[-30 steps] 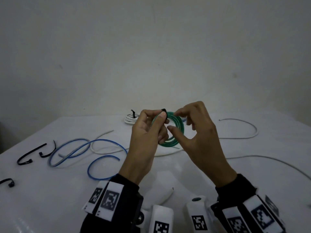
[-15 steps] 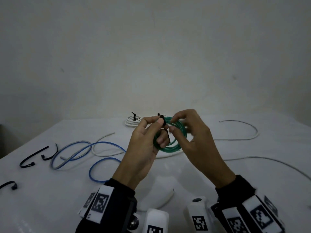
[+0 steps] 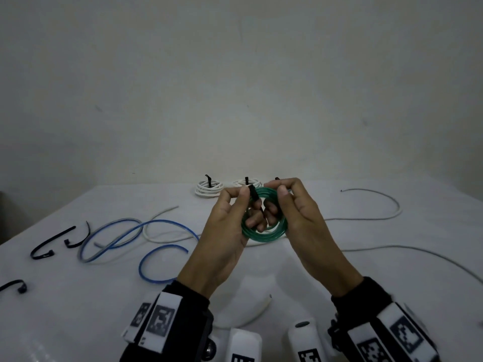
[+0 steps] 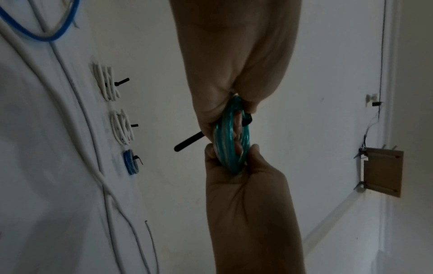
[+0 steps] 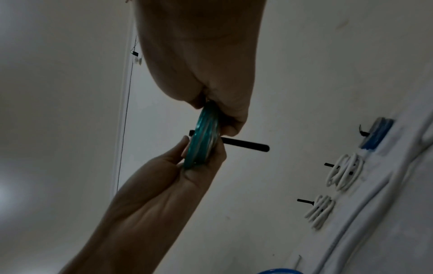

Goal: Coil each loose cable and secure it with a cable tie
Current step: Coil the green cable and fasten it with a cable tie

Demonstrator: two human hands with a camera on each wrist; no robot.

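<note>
A green cable coil [image 3: 264,236] is held above the white table [image 3: 78,309] between both hands. My left hand [image 3: 247,205] pinches its upper left, where a black cable tie [image 3: 254,197] wraps the strands. The tie's tail [image 4: 189,141] sticks straight out from the coil, also seen in the right wrist view as the tail [image 5: 246,145]. My right hand [image 3: 281,199] pinches the coil's upper right between thumb and fingers. In the wrist views the coil [image 4: 232,140] [image 5: 203,140] shows edge-on between the two hands.
Two tied white coils [image 3: 209,189] [image 3: 247,183] and a tied blue coil [image 4: 131,163] lie at the table's back. A loose blue cable [image 3: 146,231] and loose white cables [image 3: 379,215] sprawl left and right. Spare black ties [image 3: 52,241] [image 3: 13,284] lie at far left.
My right fingers have closed from a loose hold onto the coil's upper right. The tie's tail now crosses the coil's opening. Both hands stay together at the middle.
</note>
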